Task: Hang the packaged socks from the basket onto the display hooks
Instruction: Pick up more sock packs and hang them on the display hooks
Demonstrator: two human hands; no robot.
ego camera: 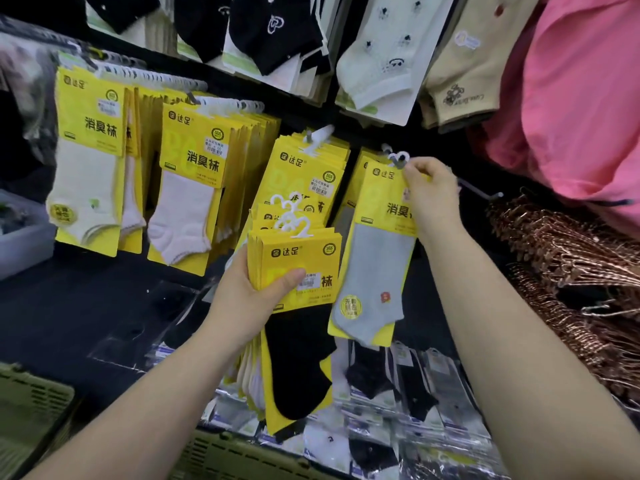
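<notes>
While pinching the grey pack [375, 271] at its card top with the right hand [433, 199], held its white loop [398, 157] right at the hook [385, 147] tip; could not tell whether threaded. Gripped a stack [301, 251] of packs in the left hand [249, 299], below and left of the hook. Judged the packs light: stiff card up top, soft floppy sock beneath, apt to swing. Best taken high on the card beside the loop, never by the sock. Saw the basket [239, 455] well below the hook.
</notes>
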